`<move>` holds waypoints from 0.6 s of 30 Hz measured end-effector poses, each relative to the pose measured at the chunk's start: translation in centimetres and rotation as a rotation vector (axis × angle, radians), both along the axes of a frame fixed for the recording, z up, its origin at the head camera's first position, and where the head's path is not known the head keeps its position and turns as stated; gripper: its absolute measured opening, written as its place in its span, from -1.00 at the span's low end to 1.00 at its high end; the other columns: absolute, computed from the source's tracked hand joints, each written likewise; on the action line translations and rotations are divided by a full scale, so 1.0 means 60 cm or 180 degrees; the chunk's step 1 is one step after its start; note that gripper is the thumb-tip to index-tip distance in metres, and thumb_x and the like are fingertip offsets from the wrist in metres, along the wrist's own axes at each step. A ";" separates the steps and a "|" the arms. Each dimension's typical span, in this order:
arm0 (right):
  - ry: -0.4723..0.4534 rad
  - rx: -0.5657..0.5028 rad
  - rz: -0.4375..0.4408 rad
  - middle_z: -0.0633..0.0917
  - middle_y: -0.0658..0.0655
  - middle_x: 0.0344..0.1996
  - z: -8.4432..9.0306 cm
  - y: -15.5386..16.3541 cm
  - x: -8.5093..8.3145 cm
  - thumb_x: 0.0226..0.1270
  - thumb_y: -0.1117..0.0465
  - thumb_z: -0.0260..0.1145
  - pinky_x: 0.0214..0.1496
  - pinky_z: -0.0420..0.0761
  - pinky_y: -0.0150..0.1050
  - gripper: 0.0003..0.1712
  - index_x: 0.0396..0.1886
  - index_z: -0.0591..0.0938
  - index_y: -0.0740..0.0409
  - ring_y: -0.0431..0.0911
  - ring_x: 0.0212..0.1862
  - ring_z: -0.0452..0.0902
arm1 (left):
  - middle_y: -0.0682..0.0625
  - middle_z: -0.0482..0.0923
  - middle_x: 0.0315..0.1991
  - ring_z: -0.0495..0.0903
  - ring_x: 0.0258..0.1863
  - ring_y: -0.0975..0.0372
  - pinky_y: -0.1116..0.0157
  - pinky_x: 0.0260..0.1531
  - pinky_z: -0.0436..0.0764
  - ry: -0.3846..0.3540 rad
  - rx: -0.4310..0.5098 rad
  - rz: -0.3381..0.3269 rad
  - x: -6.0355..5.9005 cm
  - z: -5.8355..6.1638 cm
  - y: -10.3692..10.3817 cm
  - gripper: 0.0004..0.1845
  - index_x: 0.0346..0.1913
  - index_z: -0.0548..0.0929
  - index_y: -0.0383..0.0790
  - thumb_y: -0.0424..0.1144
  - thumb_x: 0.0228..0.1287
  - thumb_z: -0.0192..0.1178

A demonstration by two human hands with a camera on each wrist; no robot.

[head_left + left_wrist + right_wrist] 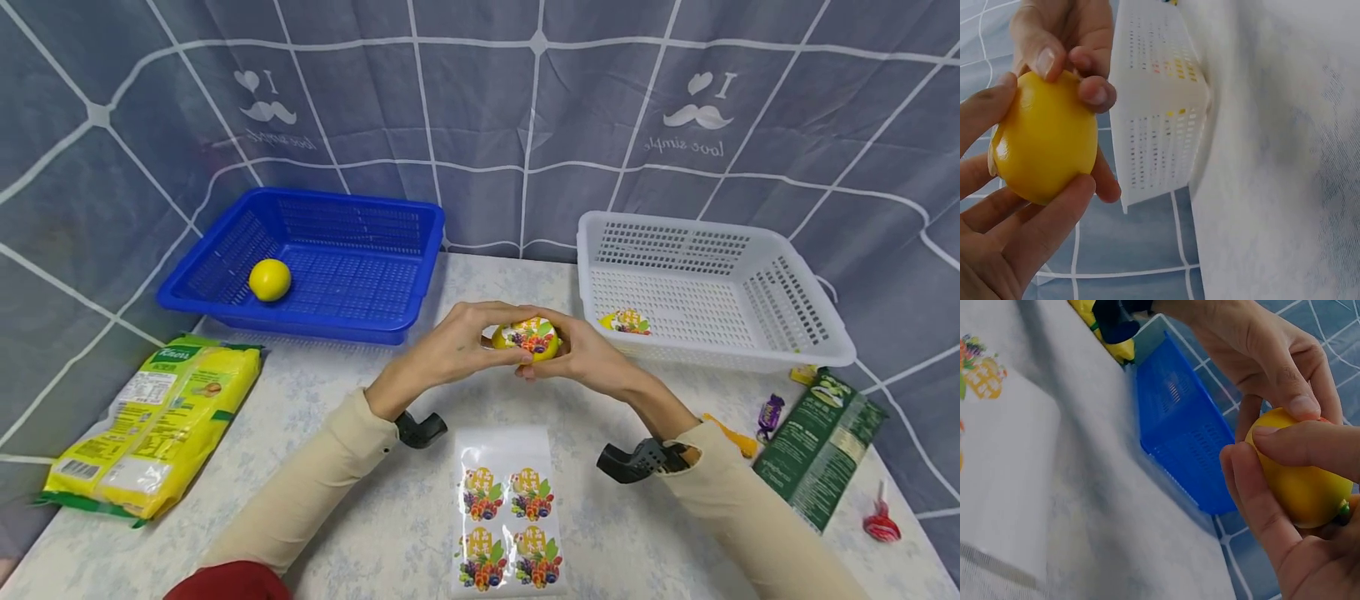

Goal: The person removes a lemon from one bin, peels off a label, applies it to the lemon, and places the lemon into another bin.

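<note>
Both hands hold a yellow lemon (553, 348) above the middle of the table. A colourful fruit sticker (531, 335) lies on its upper face, and in the left wrist view a pale sticker edge (992, 156) stands off the peel. My left hand (459, 340) grips the lemon from the left, thumb in front. From the right, my right hand (596, 358) curls its thumb and fingers round it. Below the hands lies a white sheet (502, 446) with several matching stickers.
At the back left, a blue basket (341, 327) contains another lemon (270, 280). The white basket (712, 354) at the back right contains a stickered lemon (626, 322). A yellow Knorr bag (161, 425) lies left; a green packet (821, 446), purple candy (770, 415) and red lollipop (881, 525) lie right.
</note>
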State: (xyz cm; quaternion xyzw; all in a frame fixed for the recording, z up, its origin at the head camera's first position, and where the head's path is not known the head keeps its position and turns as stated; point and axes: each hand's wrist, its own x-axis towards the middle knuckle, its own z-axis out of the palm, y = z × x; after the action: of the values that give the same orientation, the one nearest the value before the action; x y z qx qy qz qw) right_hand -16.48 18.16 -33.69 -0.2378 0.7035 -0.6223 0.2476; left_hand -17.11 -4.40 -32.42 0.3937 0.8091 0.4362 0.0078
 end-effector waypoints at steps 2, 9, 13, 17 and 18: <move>-0.0030 0.0012 0.0043 0.72 0.31 -0.12 -0.001 0.005 0.000 0.27 0.43 0.35 0.04 0.61 0.08 -0.14 0.51 0.20 0.09 0.19 -0.09 0.69 | -0.03 0.63 0.11 0.57 0.10 0.23 0.42 -0.13 0.62 0.0069 0.0001 -0.0004 -0.001 -0.001 0.004 -0.48 0.20 0.64 -0.19 -0.15 0.17 0.44; 0.0309 0.0770 -0.0080 0.33 0.26 0.41 0.018 0.050 0.003 0.30 0.26 0.37 0.13 0.57 -0.03 -0.05 0.57 0.07 0.08 0.17 0.19 0.53 | -0.05 0.67 0.05 0.61 0.05 0.25 0.36 -0.18 0.64 0.0098 0.0042 0.0043 -0.010 -0.001 0.016 -0.45 0.15 0.66 -0.27 -0.13 0.09 0.49; 0.0659 0.0979 -0.0473 0.35 0.25 0.40 0.031 0.105 -0.003 0.40 0.29 0.28 0.13 0.59 -0.17 -0.29 0.48 0.25 0.25 0.06 0.20 0.53 | -0.05 0.67 0.06 0.61 0.05 0.24 0.30 -0.08 0.63 0.0061 0.0017 0.0162 -0.018 0.002 0.020 -0.42 0.15 0.66 -0.26 -0.11 0.05 0.51; 0.0860 0.1085 -0.1000 0.54 0.19 0.25 0.038 0.176 -0.003 0.48 0.23 0.21 0.07 0.56 -0.40 -0.47 0.38 0.41 0.25 -0.18 0.11 0.59 | -0.03 0.67 0.05 0.61 0.03 0.25 0.29 -0.03 0.58 0.0030 -0.0039 0.0189 -0.024 0.002 0.022 -0.43 0.13 0.68 -0.24 -0.10 0.05 0.52; 0.0895 0.1095 -0.1135 0.57 0.13 0.22 0.039 0.196 -0.002 0.49 0.21 0.20 0.06 0.54 -0.45 -0.48 0.38 0.42 0.25 -0.25 0.09 0.58 | -0.04 0.67 0.05 0.61 0.03 0.25 0.29 -0.05 0.58 0.0020 -0.0049 0.0179 -0.026 0.001 0.022 -0.44 0.13 0.68 -0.24 -0.11 0.05 0.51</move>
State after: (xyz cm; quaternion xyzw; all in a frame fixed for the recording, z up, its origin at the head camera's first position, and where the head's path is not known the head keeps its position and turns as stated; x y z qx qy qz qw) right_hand -16.59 29.90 -31.35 -0.1488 0.8569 -0.4884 0.0710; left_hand -18.65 -3.05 -32.33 0.3721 0.8233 0.4287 -0.0040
